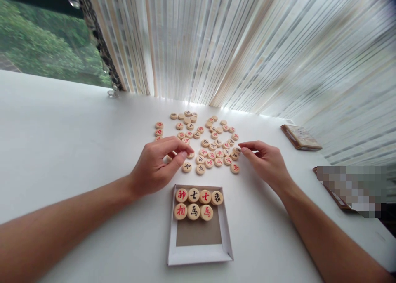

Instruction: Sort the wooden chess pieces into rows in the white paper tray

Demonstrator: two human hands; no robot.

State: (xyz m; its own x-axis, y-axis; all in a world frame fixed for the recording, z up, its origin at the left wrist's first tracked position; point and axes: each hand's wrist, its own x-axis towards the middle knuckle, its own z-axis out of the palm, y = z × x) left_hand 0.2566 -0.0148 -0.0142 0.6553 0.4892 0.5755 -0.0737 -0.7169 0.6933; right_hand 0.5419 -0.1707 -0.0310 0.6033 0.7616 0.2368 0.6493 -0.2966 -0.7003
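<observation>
Many round wooden Chinese chess pieces [211,155] with red or black characters lie scattered on the white table, some of them blank side up. My left hand [159,161] is at the left of the spread, thumb and forefinger closed on one piece [191,154] that they partly hide. At the right edge, my right hand [266,161] pinches another piece [237,149] by its side. Nearer to me lies a shallow white box [201,256] with a grey-brown bottom. Several pieces [193,195] fill its far row, and three more [193,212] sit in the row before them.
A flat brown-edged box [300,137] lies at the right by the curtain [192,43]. Closer on that side is a blurred-out item [349,190] with a dark edge. A window [46,39] stands at the far left, with a small clear object [113,93] near it.
</observation>
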